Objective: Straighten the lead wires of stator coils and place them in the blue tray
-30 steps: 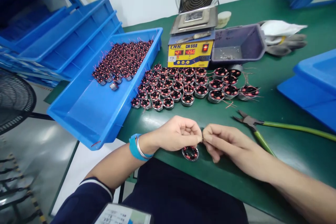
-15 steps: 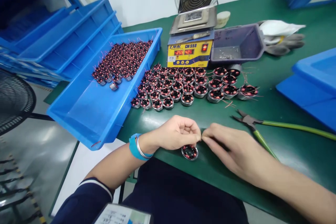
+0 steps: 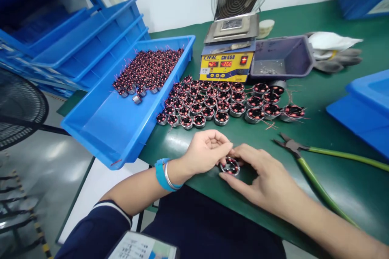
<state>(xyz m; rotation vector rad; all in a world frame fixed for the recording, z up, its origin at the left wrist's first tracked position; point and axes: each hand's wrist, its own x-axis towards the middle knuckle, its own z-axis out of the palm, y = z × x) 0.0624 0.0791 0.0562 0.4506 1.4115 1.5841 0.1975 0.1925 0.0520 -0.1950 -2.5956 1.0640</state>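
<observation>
A round metal ring with copper coils inside is between my two hands near the table's front edge. My left hand has its fingers curled at the ring's upper left side, thumb and index finger pressed together. My right hand holds the ring from the right, index finger above it and thumb at its lower edge. Several rows of similar coil rings stand behind my hands. To the right lie green-handled cutters with their jaws apart.
A blue tray at the left holds many small coils. A yellow solder pot unit and a purple bin stand behind the rows. Gloves lie at the back right. Blue bins stand at the right edge.
My right hand has opened from a fingertip pinch beside my left hand and now spans the ring. The ring sits slightly higher, between my fingers. The whole view has shifted a little.
</observation>
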